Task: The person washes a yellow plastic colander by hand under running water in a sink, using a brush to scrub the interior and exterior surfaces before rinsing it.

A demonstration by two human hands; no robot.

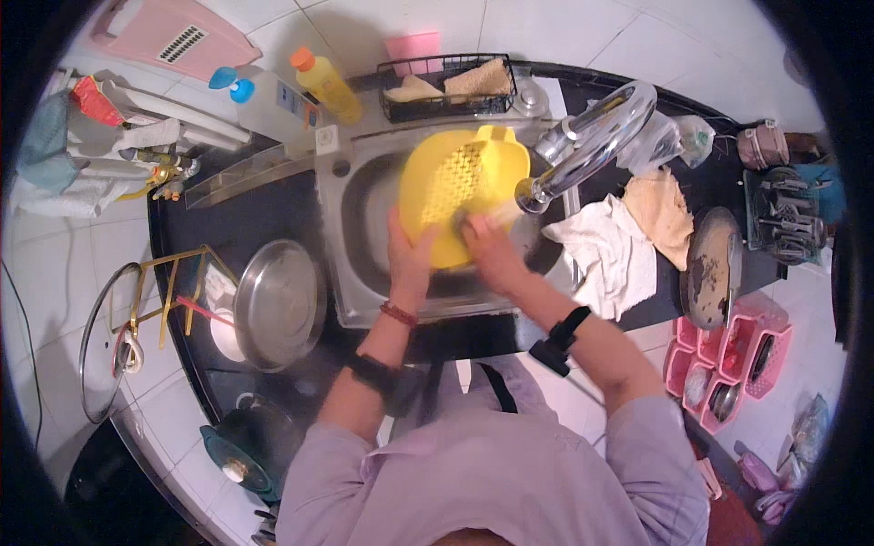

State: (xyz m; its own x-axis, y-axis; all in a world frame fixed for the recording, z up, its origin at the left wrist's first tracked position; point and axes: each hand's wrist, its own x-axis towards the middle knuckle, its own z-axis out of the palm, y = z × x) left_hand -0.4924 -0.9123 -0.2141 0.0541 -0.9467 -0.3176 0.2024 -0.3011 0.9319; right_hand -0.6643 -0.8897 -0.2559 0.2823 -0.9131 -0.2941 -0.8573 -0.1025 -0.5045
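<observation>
A yellow plastic strainer basket with a slotted panel is tilted up over the stainless steel sink. My left hand grips its near left edge, thumb on the yellow face. Against that same face, near the slots, my right hand presses a small greyish scrubber, blurred and partly hidden by the fingers. Just above the right hand is the mouth of a curved chrome faucet, with what looks like water running from it onto the strainer.
A white cloth and a peach cloth lie right of the sink. Left of it a round metal lid leans. Behind stand a black wire rack with sponges, a yellow bottle and a pump bottle.
</observation>
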